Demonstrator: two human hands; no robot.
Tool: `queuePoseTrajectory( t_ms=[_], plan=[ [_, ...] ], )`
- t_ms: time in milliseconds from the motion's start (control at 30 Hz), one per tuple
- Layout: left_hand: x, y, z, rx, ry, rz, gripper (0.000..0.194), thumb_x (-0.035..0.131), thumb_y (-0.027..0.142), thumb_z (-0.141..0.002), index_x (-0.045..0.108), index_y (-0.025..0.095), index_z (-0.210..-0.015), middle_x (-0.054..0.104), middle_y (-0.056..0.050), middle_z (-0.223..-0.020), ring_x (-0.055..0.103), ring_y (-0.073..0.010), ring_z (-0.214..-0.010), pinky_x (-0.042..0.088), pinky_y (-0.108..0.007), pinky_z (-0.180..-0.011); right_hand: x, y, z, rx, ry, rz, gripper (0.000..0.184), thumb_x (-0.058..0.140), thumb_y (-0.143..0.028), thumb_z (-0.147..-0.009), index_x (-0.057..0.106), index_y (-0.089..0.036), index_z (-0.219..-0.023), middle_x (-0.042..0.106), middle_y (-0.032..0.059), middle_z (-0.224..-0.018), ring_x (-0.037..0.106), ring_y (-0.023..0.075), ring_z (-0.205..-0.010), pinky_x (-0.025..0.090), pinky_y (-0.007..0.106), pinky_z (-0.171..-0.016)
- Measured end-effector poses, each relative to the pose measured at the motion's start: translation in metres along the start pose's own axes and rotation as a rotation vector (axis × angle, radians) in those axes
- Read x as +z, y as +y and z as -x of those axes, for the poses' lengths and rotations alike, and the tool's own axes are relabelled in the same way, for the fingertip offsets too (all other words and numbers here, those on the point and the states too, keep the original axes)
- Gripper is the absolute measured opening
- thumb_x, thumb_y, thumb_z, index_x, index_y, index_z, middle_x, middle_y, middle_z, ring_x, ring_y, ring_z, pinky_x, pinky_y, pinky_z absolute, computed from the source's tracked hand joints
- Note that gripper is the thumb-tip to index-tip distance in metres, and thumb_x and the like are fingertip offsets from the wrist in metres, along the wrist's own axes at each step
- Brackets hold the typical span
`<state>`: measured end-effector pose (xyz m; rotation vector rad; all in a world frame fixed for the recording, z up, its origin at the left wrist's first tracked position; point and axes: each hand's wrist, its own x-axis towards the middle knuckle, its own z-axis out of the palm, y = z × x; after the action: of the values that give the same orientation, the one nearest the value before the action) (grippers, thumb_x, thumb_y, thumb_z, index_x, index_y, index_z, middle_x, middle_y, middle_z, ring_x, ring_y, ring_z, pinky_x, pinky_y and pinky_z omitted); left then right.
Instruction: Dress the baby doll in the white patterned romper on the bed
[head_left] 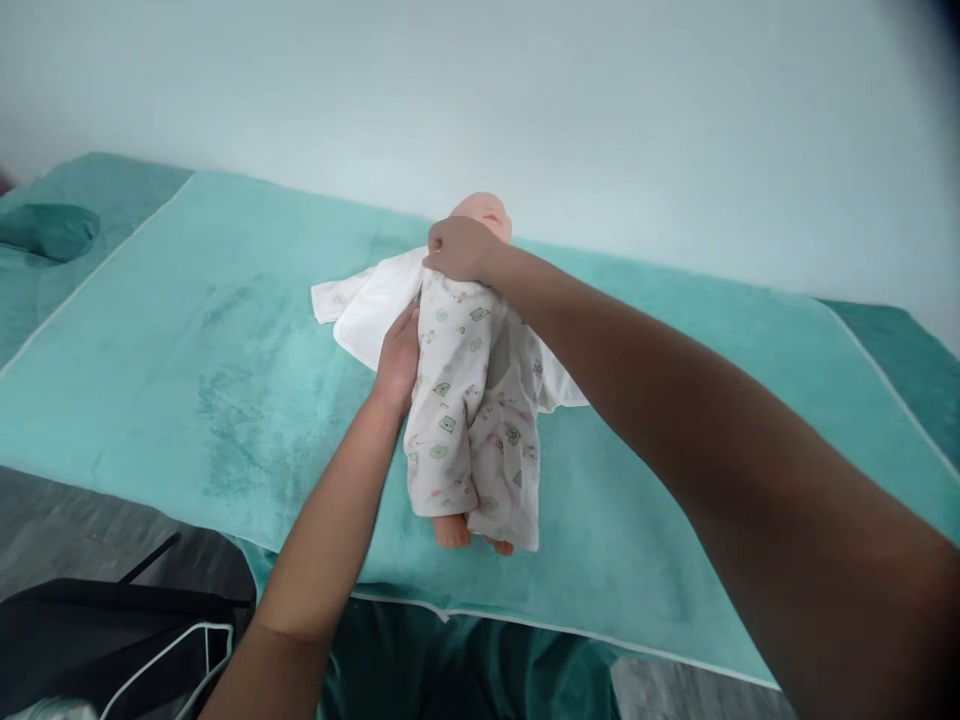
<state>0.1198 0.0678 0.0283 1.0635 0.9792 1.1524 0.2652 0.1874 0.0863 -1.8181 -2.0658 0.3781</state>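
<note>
A baby doll (486,208) lies on its back, head away from me and bare feet (451,531) towards me. Printed white baby trousers (450,400) cover its legs and reach up to the chest. A white baby shirt (375,300) is spread out under it, sleeves to either side. My right hand (461,248) is closed at the doll's chest, just below the chin, with its fingertips pinching the upper edge of the cloth. My left hand (397,358) lies along the doll's left-hand side as I see it, fingers stretched out against the trousers and partly hidden.
A light green cloth (247,420) with white edging covers the table, over a darker green cover (900,350). A pale wall (480,90) stands behind. At the lower left, a black bag-like object (112,640) rests near the grey floor (97,520).
</note>
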Motion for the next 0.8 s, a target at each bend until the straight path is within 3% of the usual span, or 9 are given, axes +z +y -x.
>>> queuePoseTrajectory(
  t_ms=[100,267,333,433,533,667,733,800],
  plan=[
    [-0.001,-0.004,0.003,0.025,0.028,0.028,0.033,0.056,0.041,-0.098,0.072,0.024,-0.121,0.069,-0.005,-0.139,0.058,-0.0259,-0.135,0.045,-0.037,-0.115,-0.003,-0.011,0.021,-0.019,-0.041,0.154,0.012,0.063,-0.026,-0.091,0.063,-0.02,-0.081,0.069,0.0073,-0.095,0.063,0.0244,-0.089,0.047,0.039,-0.084],
    [-0.006,-0.011,0.015,0.107,0.104,-0.045,0.032,0.058,0.045,-0.097,0.068,0.022,-0.117,0.07,-0.006,-0.133,0.061,-0.023,-0.129,0.046,-0.035,-0.112,-0.005,-0.007,0.052,-0.207,0.074,0.01,0.019,0.049,-0.03,-0.096,0.066,-0.021,-0.091,0.071,0.0079,-0.104,0.061,0.025,-0.096,0.045,0.038,-0.085],
    [-0.008,-0.014,0.019,0.119,0.096,-0.067,0.028,0.062,0.044,-0.095,0.066,0.021,-0.111,0.071,-0.005,-0.126,0.063,-0.022,-0.122,0.048,-0.035,-0.107,-0.01,0.006,0.059,-0.184,0.142,-0.05,0.02,0.05,-0.032,-0.096,0.063,-0.021,-0.086,0.07,0.0081,-0.098,0.061,0.0254,-0.094,0.045,0.038,-0.085],
    [-0.011,-0.018,0.021,0.126,0.072,-0.099,0.02,0.064,0.039,-0.094,0.064,0.021,-0.102,0.072,-0.003,-0.114,0.064,-0.0194,-0.109,0.049,-0.033,-0.1,-0.024,0.027,0.065,-0.029,0.198,-0.104,0.023,0.059,-0.038,-0.093,0.058,-0.021,-0.078,0.065,0.0068,-0.086,0.06,0.0257,-0.09,0.045,0.04,-0.085],
    [-0.014,-0.02,0.018,0.115,0.111,-0.164,0.018,0.059,0.037,-0.097,0.059,0.021,-0.089,0.065,0.0,-0.095,0.06,-0.0158,-0.094,0.046,-0.029,-0.09,-0.047,0.044,0.069,0.077,0.038,-0.186,0.03,0.071,-0.045,-0.087,0.055,-0.023,-0.074,0.06,0.0036,-0.079,0.057,0.0222,-0.079,0.046,0.04,-0.08],
    [-0.016,-0.019,0.015,0.062,0.231,-0.23,0.025,0.054,0.035,-0.1,0.046,0.022,-0.08,0.047,0.004,-0.077,0.048,-0.0128,-0.076,0.039,-0.025,-0.075,-0.073,0.055,0.072,0.069,-0.266,-0.295,0.033,0.079,-0.05,-0.081,0.06,-0.024,-0.073,0.058,0.0017,-0.078,0.052,0.0183,-0.072,0.045,0.039,-0.075],
    [-0.016,-0.017,0.013,0.013,0.254,-0.217,0.026,0.053,0.034,-0.1,0.045,0.022,-0.08,0.044,0.005,-0.075,0.045,-0.0125,-0.073,0.037,-0.025,-0.07,-0.077,0.057,0.071,0.018,-0.296,-0.33,0.03,0.078,-0.05,-0.081,0.064,-0.024,-0.077,0.061,0.0019,-0.083,0.053,0.0188,-0.076,0.046,0.039,-0.077],
    [-0.015,-0.015,0.011,-0.001,0.255,-0.22,0.026,0.053,0.032,-0.101,0.044,0.022,-0.079,0.044,0.005,-0.075,0.045,-0.0126,-0.074,0.036,-0.025,-0.07,-0.073,0.058,0.068,-0.034,-0.23,-0.334,0.027,0.077,-0.048,-0.082,0.065,-0.024,-0.081,0.063,0.002,-0.086,0.055,0.02,-0.081,0.046,0.04,-0.079]
  ],
)
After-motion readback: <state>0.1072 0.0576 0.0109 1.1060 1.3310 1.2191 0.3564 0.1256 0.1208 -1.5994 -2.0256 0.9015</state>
